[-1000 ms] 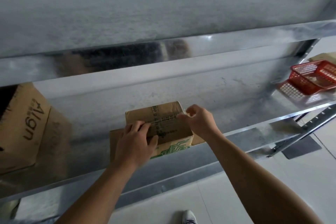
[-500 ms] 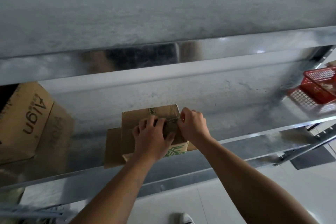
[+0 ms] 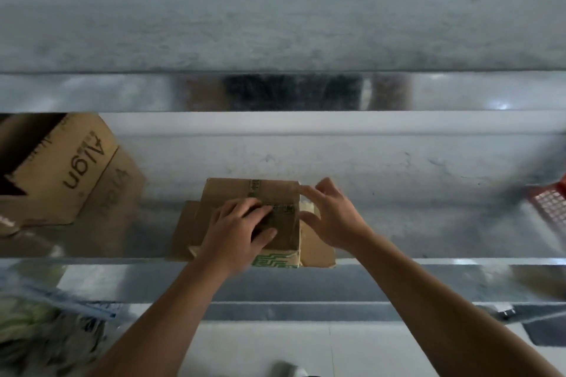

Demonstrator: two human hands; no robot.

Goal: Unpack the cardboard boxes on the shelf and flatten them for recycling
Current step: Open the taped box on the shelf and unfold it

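Sitting closed, the taped brown box (image 3: 228,193) shows green print.

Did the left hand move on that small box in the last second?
Yes. Against the small box, the left hand slid right, from the box's front-left corner onto the middle of its top, fingers across the tape.

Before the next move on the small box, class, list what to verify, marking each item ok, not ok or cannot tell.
1. Small box rests on the shelf: ok.
2. Left hand presses on the box top: ok.
3. Right hand is at the box's right edge: ok.
4. Right hand pinches a tape end: cannot tell.
5. Tape strip is off the top: not ok.
6. Box is emptied: cannot tell, flaps closed.
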